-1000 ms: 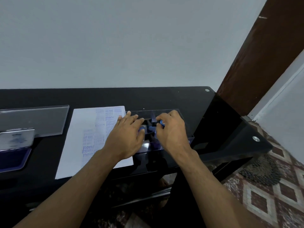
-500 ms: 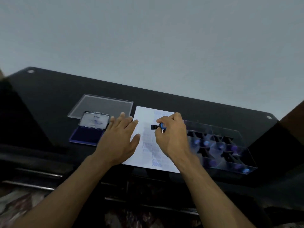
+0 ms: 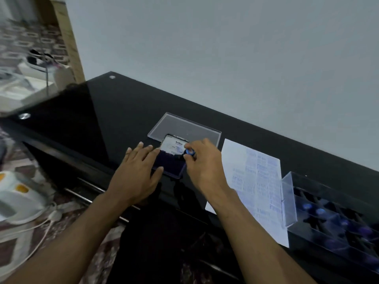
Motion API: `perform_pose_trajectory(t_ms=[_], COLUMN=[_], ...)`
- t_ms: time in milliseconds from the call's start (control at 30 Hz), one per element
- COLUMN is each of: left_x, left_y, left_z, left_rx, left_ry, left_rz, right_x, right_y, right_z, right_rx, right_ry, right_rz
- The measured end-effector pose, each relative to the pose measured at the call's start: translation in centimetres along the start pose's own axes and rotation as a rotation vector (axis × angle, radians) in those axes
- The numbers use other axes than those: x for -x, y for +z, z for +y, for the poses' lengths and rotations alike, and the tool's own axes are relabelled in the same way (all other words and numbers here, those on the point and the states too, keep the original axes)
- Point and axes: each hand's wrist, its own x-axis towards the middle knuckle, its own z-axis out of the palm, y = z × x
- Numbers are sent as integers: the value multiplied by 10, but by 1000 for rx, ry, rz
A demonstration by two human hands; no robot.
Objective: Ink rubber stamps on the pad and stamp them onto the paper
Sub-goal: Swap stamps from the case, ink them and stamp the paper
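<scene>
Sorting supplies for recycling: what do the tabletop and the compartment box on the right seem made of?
Tabletop: looks like glossy black glass; it mirrors the room and has round metal fixings. Compartment box: likely clear rigid plastic or acrylic; contents show through its walls.

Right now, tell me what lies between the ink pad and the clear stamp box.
In the head view, the white paper, already covered in blue stamp prints, lies between the ink pad and the stamp box. The right hand, holding a stamp, reaches over the pad's right edge.

table (image 3: pixel 106 111): glossy black | ink pad (image 3: pixel 168 163): dark blue, white printed lid | stamp (image 3: pixel 189 152): blue cap, black body | paper (image 3: pixel 235 158): white with blue stamped rows | floor (image 3: pixel 12 160): brown-and-cream geometric pattern | wall (image 3: pixel 225 48): plain pale grey
</scene>
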Motion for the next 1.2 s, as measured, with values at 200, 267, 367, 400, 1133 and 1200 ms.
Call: perform_pose_trajectory(t_ms=[200,267,367,400,1133,1200], left_x=[2,0,-3,-4,-2,-2], left_y=[9,11,12,13,21,21], left_z=[-28,-33,-40,-41,-41,-41], left_rx=[7,10,9,8,-49,-52], left_ry=[-59,-53,-36,-33,-42,-43], left_rz=[-4,-2,-8,-12,27,32], right_x=[-11,-14,-21,-22,-30,-30], right_y=[16,19,24,26,28,30], right_z=[-21,-24,-25,-24,-33,-32], right_rx=[7,36,65,58,171,157], right_ry=[-26,-41,-55,-68,-63,-59], right_rz=[-75,-125,-186,-193,-287,-263])
